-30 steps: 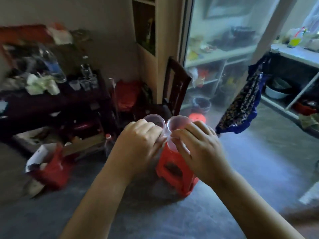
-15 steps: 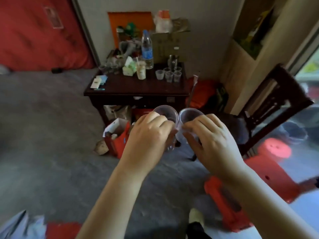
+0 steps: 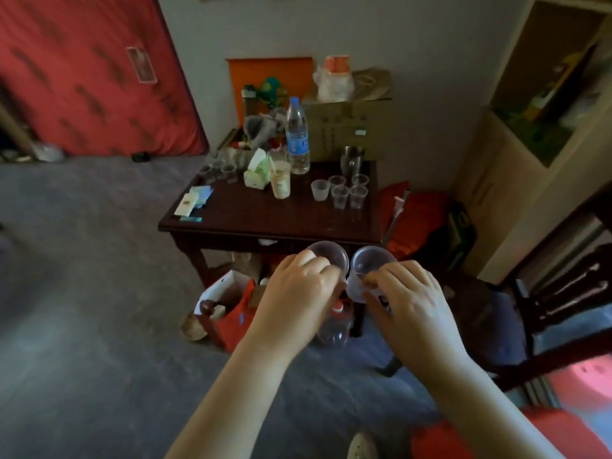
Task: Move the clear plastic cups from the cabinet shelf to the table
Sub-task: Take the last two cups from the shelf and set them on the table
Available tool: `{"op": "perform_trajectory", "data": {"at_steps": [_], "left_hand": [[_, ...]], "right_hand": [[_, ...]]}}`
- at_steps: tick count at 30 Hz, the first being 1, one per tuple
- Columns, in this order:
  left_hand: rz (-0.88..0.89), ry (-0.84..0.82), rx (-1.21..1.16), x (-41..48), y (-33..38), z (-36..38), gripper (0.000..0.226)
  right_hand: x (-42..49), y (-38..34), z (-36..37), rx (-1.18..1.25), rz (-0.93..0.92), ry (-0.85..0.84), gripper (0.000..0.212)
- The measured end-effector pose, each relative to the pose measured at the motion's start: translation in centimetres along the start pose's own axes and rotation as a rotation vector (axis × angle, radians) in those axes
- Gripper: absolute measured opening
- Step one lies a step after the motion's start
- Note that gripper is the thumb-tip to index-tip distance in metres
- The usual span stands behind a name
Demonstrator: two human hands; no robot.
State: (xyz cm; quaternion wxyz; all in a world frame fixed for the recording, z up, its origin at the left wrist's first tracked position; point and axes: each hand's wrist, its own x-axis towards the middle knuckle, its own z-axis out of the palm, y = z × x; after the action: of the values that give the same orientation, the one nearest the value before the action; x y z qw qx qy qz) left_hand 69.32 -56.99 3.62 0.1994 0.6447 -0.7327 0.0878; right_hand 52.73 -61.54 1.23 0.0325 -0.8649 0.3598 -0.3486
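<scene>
My left hand [image 3: 298,293] grips a clear plastic cup [image 3: 329,255], upright, rim showing above my fingers. Beside it my right hand [image 3: 410,299] holds a second clear cup [image 3: 369,261], and the two rims almost touch. Both cups hang in the air just short of the front edge of the dark wooden table [image 3: 265,223]. Several clear cups [image 3: 347,192] stand in a cluster on the table's right part. More small cups [image 3: 220,168] sit at its back left.
On the table stand a water bottle [image 3: 297,137], a tissue box [image 3: 256,172], a drink cup with straw [image 3: 280,182] and a metal mug [image 3: 352,159]. A dark chair [image 3: 546,313] is at right, a red box [image 3: 228,313] and bottle [image 3: 334,326] under the table.
The view has swung left from the glass cabinet and red stool to the table, and I have come closer to it. Both hands keep their cups, side by side.
</scene>
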Motion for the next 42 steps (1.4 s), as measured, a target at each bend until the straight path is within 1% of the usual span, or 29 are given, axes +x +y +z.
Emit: {"op": "perform_trajectory", "data": {"at_steps": [2,7,11,16,21,26,32,37,42], "left_hand": [[0.018,-0.033,0.006,3.9,-0.3,1.6,0.013],[0.055,-0.101,-0.008,11.4,-1.4,6.1,0.011],[0.026,-0.116,-0.022,15.3,-3.1,9.1,0.011],[0.007,-0.133,-0.05,19.3,-6.1,12.7,0.011],[0.011,-0.22,-0.121,23.2,-9.4,17.3,0.011],[0.101,-0.324,-0.131,27.3,-13.0,21.6,0.007],[0.146,-0.401,-0.157,31.8,-17.6,26.1,0.011],[0.139,-0.507,-0.197,33.3,-20.0,30.1,0.013],[0.117,-0.569,-0.241,33.8,-21.4,33.2,0.012]], "right_hand": [[2.3,3.3,0.4,-0.021,0.006,-0.019,0.019],[7.0,10.0,2.5,-0.059,0.007,-0.056,0.006],[9.9,13.9,4.9,-0.062,-0.015,-0.09,0.009],[13.1,17.6,8.6,-0.072,-0.012,-0.176,0.022],[15.9,21.1,13.2,-0.102,0.037,-0.24,0.021],[18.8,24.1,17.6,-0.15,0.077,-0.339,0.03],[22.7,27.8,22.6,-0.19,0.129,-0.365,0.031],[23.7,30.2,25.9,-0.179,0.202,-0.466,0.034],[23.9,31.8,28.4,-0.154,0.264,-0.532,0.038]]}}
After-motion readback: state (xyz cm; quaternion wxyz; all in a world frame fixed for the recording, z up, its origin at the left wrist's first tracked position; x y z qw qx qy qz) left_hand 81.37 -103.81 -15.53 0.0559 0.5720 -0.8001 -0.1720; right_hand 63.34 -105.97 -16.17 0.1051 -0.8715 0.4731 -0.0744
